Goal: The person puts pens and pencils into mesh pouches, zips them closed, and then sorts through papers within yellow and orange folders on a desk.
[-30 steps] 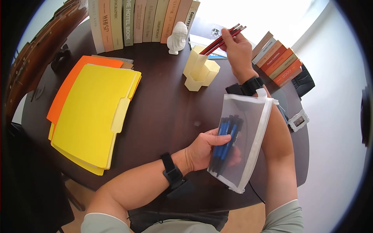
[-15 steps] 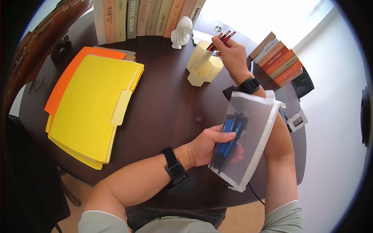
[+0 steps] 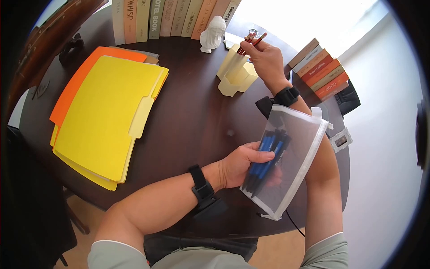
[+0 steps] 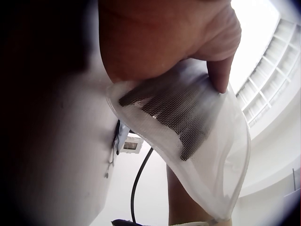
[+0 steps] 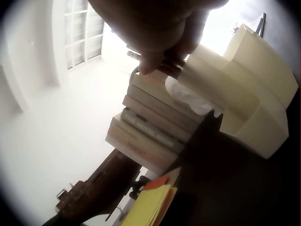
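Observation:
My left hand (image 3: pixel 237 167) holds a white mesh zip pouch (image 3: pixel 301 150), thumb on top, gripping it around several blue-and-black pens (image 3: pixel 268 157) that show through the mesh. In the left wrist view the pens (image 4: pixel 181 110) fan out dark inside the pouch. My right hand (image 3: pixel 269 65) pinches a few red pencils (image 3: pixel 259 39) over a pale yellow pen holder (image 3: pixel 238 81) with hexagonal compartments of different heights. The pencils' lower ends are hidden inside the tallest compartment. In the right wrist view my fingers are right at that compartment's rim, beside the holder (image 5: pixel 263 70).
Left on the dark table (image 3: pixel 192 112) lie yellow folders (image 3: pixel 103 116) over an orange one (image 3: pixel 76 89). A row of books (image 3: pixel 168 20) and a white bust (image 3: pixel 212 35) stand behind. More books (image 3: pixel 320 69) and a small white picture frame (image 3: pixel 341 140) are at right.
My right hand has brought the pencils down and left, so their lower ends went into the tall compartment. The left hand keeps its grip on the pouch.

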The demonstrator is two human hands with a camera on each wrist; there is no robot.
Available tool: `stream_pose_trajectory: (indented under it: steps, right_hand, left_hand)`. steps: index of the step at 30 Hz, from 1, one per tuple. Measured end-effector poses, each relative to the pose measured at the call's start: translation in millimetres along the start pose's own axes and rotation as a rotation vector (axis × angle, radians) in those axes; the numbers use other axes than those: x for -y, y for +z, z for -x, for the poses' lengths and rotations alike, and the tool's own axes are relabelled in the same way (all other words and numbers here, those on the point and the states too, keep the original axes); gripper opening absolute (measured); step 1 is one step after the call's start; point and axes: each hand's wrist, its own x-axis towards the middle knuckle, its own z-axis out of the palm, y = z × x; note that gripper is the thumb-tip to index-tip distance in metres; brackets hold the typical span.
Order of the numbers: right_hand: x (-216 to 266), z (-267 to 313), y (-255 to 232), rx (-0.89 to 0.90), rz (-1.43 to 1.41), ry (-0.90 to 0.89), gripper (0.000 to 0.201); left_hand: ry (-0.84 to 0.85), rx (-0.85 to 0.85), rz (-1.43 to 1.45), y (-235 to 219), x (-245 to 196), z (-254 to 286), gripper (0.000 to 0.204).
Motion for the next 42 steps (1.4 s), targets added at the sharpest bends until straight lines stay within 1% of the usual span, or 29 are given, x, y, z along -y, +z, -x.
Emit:
stream_pose_trajectory:
  steps: [3, 6, 9, 12, 15, 18, 21, 24, 27, 29, 30, 33, 34, 37, 38, 41, 42]
  right_hand:
    - [1.0, 0.2, 3.1, -0.032, -0.035, -0.064, 0.040]
    - [0.0, -2.8, 2.3, -0.081, -0.076, -0.053, 0.043]
    - [-1.3, -5.4, -0.1, -0.096, -0.086, -0.086, 0.044]
    - [0.7, -6.4, -0.6, -0.055, -0.068, -0.074, 0.047]
    - [-1.5, -8.5, -1.5, 0.080, -0.070, -0.054, 0.054]
    - [4.6, -4.8, -9.0, 0.111, -0.023, -0.023, 0.061]
    - [-4.5, -2.7, -17.6, 0.049, -0.123, 0.008, 0.063]
    - [-1.4, 18.8, -27.7, -0.103, -0.407, 0.165, 0.066]
    - [-9.4, 46.4, -48.8, -0.234, -0.605, 0.251, 0.063]
    - [10.3, 76.3, -61.1, -0.308, -0.645, 0.239, 0.052]
    - [12.1, 83.4, -63.2, -0.381, -0.757, 0.231, 0.039]
    - [15.5, 105.2, -77.1, -0.425, -0.676, 0.198, 0.035]
    - [16.1, 110.5, -78.8, -0.453, -0.669, 0.177, 0.029]
    - [24.9, 121.5, -88.2, -0.214, -0.442, 0.135, 0.020]
    - [39.1, 125.3, -88.8, -0.161, -0.375, 0.145, 0.015]
    - [52.8, 131.0, -94.2, 0.067, -0.287, 0.226, 0.017]
    - [53.8, 131.5, -93.8, 0.098, -0.305, 0.255, 0.018]
  left_hand:
    - [0.005, 0.010, 0.011, -0.4, 0.9, -1.1, 0.034]
    - [0.005, 0.007, 0.014, -0.3, 0.5, -0.7, 0.034]
    - [0.003, 0.000, 0.007, 0.4, 0.6, -0.1, 0.034]
    - [0.007, 0.001, 0.010, 1.7, 0.5, -0.9, 0.034]
    - [0.013, -0.004, 0.008, 2.7, 0.1, 0.1, 0.032]
    - [0.039, -0.015, -0.011, 4.5, -2.1, 1.7, 0.029]
    - [0.090, -0.040, -0.023, 4.7, -7.8, 2.3, 0.027]
    - [0.170, -0.093, -0.010, -2.6, -13.9, -1.0, 0.028]
    - [0.254, -0.162, 0.003, -4.6, -21.0, -2.2, 0.030]
    - [0.294, -0.197, 0.000, -4.6, -25.2, -2.6, 0.031]
    - [0.314, -0.205, -0.005, -6.4, -27.4, -2.8, 0.033]
    - [0.396, -0.277, -0.008, -6.1, -36.9, -1.0, 0.034]
    - [0.418, -0.303, -0.021, -7.8, -40.5, -1.1, 0.034]
    - [0.478, -0.340, -0.011, -10.7, -45.3, -3.0, 0.033]
    - [0.479, -0.346, -0.019, -9.3, -45.4, -4.1, 0.033]
    - [0.480, -0.362, -0.043, -8.6, -44.5, -5.3, 0.032]
    - [0.481, -0.365, -0.052, -10.3, -44.4, -5.8, 0.032]
